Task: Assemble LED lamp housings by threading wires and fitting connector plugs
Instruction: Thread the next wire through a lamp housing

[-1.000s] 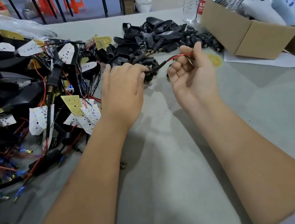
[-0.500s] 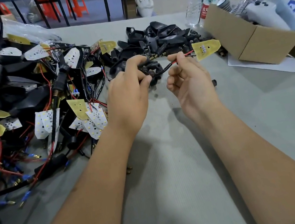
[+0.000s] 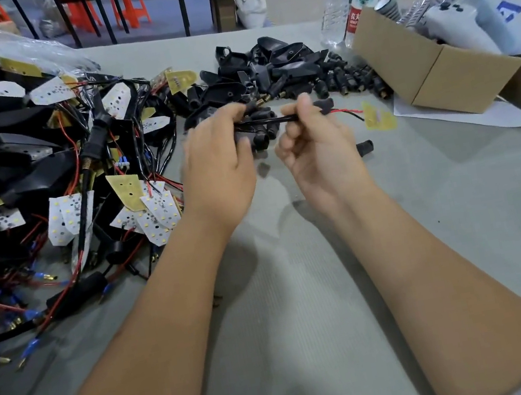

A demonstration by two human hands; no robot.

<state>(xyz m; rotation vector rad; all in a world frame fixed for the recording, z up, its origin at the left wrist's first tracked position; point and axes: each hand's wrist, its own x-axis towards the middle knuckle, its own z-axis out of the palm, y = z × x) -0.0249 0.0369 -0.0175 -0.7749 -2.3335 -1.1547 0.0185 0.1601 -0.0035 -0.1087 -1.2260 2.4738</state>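
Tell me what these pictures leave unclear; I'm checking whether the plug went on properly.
Head view only:
- Left hand: its curled fingers hide the end of the black sleeved cable that it grips.
- Right hand: its fingers cover the joint between cable and small black plastic plug.
- Yellow LED board on the red and black wires: motion-blurred, details unreadable.
- Tangled pile of wired lamp parts: cut by the left edge.

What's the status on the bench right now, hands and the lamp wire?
Left hand grips black plug end. Right hand pinches black cable, yellow LED board dangling off red wire. Loose black plugs beyond, nothing blocking.
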